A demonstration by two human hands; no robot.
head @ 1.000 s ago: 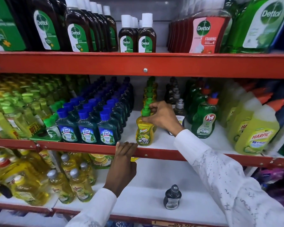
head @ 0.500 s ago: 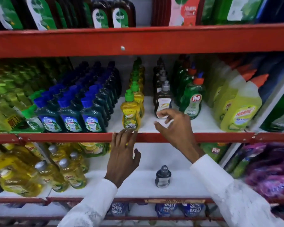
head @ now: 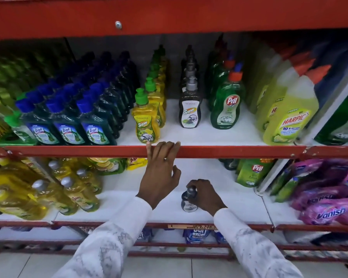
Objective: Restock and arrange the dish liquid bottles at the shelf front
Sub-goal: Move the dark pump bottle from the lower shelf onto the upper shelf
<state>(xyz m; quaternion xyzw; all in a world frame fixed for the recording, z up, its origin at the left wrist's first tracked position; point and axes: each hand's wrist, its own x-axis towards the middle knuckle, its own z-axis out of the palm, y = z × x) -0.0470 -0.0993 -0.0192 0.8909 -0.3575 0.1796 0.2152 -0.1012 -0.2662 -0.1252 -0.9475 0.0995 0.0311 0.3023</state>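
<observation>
1. Left hand (head: 159,173) up on the red rail (head: 229,151) of the middle shelf, fingers spread over its edge, holding nothing else.
2. Right hand (head: 204,194) down on the lower shelf (head: 239,205), wrapped around the pump top of a lone grey bottle (head: 187,204). Bottle upright, base on the white board, nothing near it on either side.
3. Middle shelf, front row: yellow Super bottle (head: 146,125) with green cap right at the edge, just above the left fingertips, more yellow ones lined up behind.
4. Grey Super bottle (head: 190,112) set further back, heading its own row, a gap of bare shelf in front.
5. Green Pril bottle (head: 227,107) just right of that, also back from the edge.
6. Blue-capped Lizol bottles (head: 68,125) packed tight to the left, Harpic bottles (head: 289,121) to the right.
7. Lower shelf: yellow bottles (head: 48,195) leaning at left, pink Vanish packs (head: 327,197) at right.
</observation>
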